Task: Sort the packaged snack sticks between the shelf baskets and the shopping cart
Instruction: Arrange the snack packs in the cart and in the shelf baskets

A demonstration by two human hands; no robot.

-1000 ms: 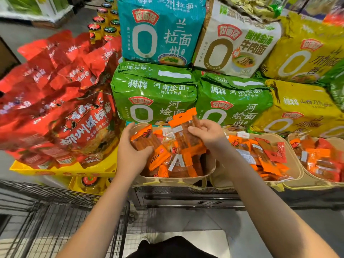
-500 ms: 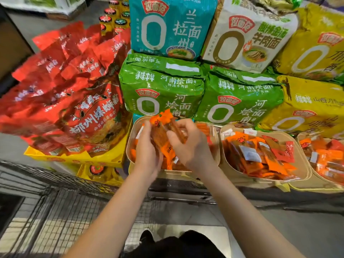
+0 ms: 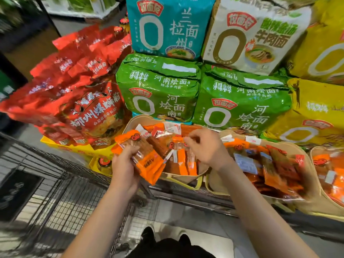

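Note:
My left hand (image 3: pixel 124 165) grips a bundle of orange packaged snack sticks (image 3: pixel 143 156) at the left rim of the leftmost beige shelf basket (image 3: pixel 130 122). My right hand (image 3: pixel 204 147) reaches into that basket with curled fingers and pinches the top of another snack pack (image 3: pixel 179 146). More orange packs fill the middle basket (image 3: pixel 305 161) and a third basket (image 3: pixel 333 202) at the right edge. The wire shopping cart (image 3: pixel 55 192) stands at the lower left, below my left arm.
Green noodle bags (image 3: pixel 158 94), teal (image 3: pixel 167 25), white (image 3: pixel 256 34) and yellow bags (image 3: pixel 316 112) are stacked behind the baskets. Red noodle bags (image 3: pixel 74 101) lie on a yellow tray (image 3: pixel 74 148) at the left. A metal shelf edge (image 3: pixel 186 196) runs under the baskets.
My left hand has taken the bundle of packs and drawn it left to the basket rim. My right hand has let go of it and moved right into the basket.

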